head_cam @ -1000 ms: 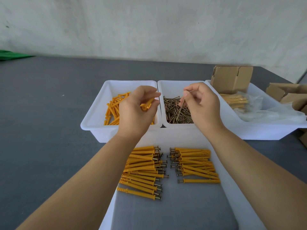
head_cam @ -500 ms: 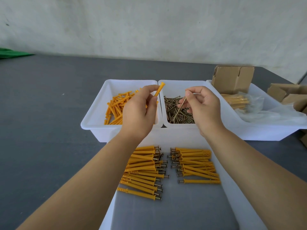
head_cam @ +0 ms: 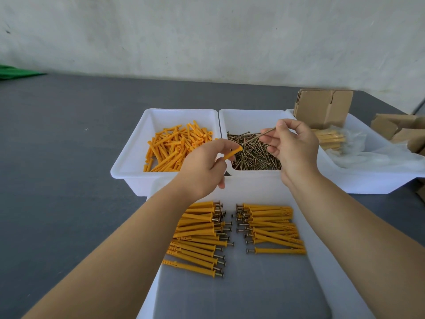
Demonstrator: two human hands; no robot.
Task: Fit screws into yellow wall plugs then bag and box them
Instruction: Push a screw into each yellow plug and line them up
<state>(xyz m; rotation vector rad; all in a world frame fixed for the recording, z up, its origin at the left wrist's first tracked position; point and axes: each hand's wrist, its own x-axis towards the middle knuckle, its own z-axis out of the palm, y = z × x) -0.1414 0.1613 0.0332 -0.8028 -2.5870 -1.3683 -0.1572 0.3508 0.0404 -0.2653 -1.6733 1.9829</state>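
My left hand pinched a light, stiff plug by its tail, open mouth toward the screw gripped near its head in my right hand. Both hovered over the screw bin; the thin screw looked slippery, I judged.

Bare grey table lies left of the white bins.

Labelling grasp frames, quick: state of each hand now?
Left hand: pinching one yellow plastic wall plug.
Right hand: pinching one thin brown metal screw.
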